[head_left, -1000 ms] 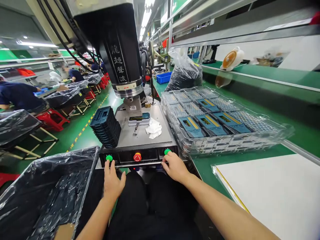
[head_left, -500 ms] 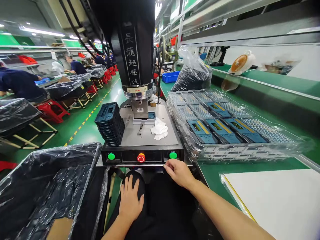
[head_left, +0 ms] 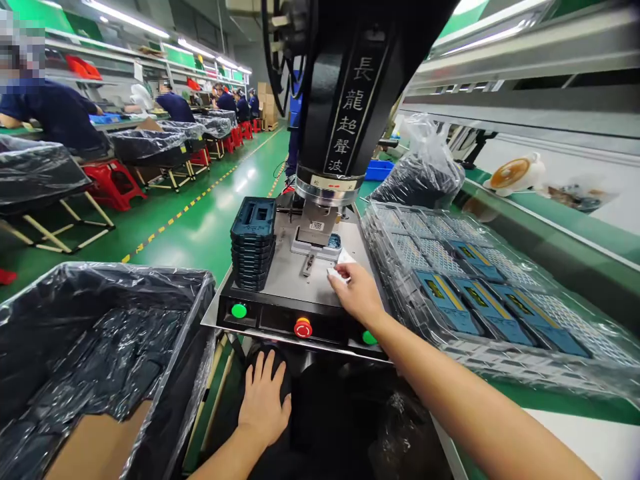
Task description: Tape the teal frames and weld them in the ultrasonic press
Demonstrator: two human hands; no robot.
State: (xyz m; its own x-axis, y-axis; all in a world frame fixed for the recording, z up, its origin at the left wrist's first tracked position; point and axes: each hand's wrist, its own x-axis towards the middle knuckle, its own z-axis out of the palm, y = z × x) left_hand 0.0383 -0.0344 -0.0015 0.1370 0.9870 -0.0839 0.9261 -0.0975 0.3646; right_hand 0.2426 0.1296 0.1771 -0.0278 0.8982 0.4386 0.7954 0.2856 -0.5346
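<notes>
My right hand (head_left: 356,288) is closed on a white cloth (head_left: 345,259) over the right part of the metal machine plate (head_left: 287,287). My left hand (head_left: 265,400) lies flat on my left knee with its fingers spread, holding nothing. Beyond the cloth, the head of the black press (head_left: 316,223) is down on a part in a light grey fixture (head_left: 317,251). A small metal piece (head_left: 309,265) lies before the fixture. At the plate's left stands a stack of dark blue plastic housings (head_left: 254,243).
A red stop button (head_left: 303,327) sits between green buttons (head_left: 239,311) on the front panel. Clear trays (head_left: 425,320) with several blue parts are at the right. A plastic-lined bin (head_left: 175,360) stands at the left. People sit at benches far left.
My right hand has gone from the panel's front edge up over the plate and taken hold of the white cloth. The view has turned left. My left hand stays on my knee.
</notes>
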